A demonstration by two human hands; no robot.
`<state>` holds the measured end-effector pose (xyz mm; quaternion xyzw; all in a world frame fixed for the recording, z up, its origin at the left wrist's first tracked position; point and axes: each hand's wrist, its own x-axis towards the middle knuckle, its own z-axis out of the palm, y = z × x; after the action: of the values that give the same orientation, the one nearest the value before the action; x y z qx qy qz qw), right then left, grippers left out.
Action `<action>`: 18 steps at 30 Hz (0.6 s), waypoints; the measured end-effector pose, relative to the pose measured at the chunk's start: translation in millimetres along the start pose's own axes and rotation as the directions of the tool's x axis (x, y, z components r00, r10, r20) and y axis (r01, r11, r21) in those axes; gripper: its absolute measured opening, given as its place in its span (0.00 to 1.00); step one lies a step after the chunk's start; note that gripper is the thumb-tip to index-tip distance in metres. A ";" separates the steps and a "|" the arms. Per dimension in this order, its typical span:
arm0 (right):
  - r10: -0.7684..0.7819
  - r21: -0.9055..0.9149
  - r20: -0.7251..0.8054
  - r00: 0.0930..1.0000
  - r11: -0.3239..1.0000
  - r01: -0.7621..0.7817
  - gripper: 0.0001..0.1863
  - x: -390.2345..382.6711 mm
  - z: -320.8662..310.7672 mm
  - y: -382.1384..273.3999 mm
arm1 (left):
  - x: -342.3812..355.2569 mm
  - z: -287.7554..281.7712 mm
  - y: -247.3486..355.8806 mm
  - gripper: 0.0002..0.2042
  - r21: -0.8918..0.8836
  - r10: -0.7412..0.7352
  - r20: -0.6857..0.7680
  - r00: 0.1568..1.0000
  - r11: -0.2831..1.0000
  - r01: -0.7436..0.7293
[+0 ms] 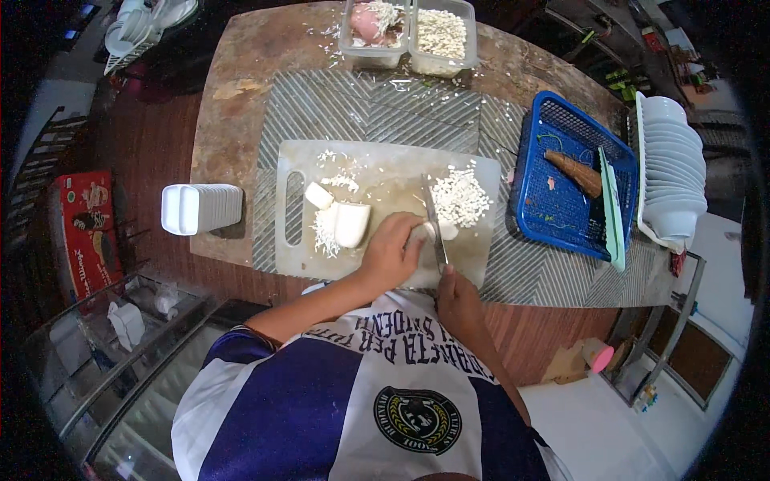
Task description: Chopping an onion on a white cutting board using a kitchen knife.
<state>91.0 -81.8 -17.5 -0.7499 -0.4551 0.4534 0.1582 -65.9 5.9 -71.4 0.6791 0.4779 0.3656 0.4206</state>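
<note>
My right hand (459, 298) is closed around the handle of a kitchen knife (434, 215), whose blade points away from me over the white cutting board (385, 160). My left hand (393, 250) has its fingers bent and pressed on a white piece of food, mostly hidden, against the left side of the blade. Right of the blade lies a heap of small white cubes (459, 196), with a pale slice (448, 232) at its near edge. Left of my left hand, a large white radish-like chunk (352, 224) and a smaller block (318, 196) sit among white shreds (326, 234).
Two clear plastic tubs stand at the back: one (374, 56) holds something pink and white shreds, the other (441, 68) white cubes. To the right are a blue basket (525, 216) with a brown cone-shaped thing, and stacked white bowls (672, 172). Nested white containers (202, 209) lie left.
</note>
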 end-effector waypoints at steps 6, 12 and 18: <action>-0.028 0.038 0.071 0.997 0.999 0.025 0.32 1.1 -1.8 3.7 | -6.2 -2.0 -3.8 0.09 0.059 0.114 -0.029 0.993 0.992 -0.113; -0.076 -0.093 -0.025 0.997 0.993 0.073 0.32 -2.8 7.1 5.2 | -8.8 -1.0 0.6 0.07 0.045 0.074 -0.060 0.995 0.996 -0.072; -0.148 -0.029 0.024 0.989 0.988 0.148 0.27 1.7 2.3 23.9 | -17.4 0.0 -10.4 0.11 -0.052 0.049 -0.183 0.982 0.997 -0.060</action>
<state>102.4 -93.6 -35.2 -0.7113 -0.5181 0.4415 0.1750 -74.2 -8.8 -82.6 0.6434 0.4847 0.4509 0.3845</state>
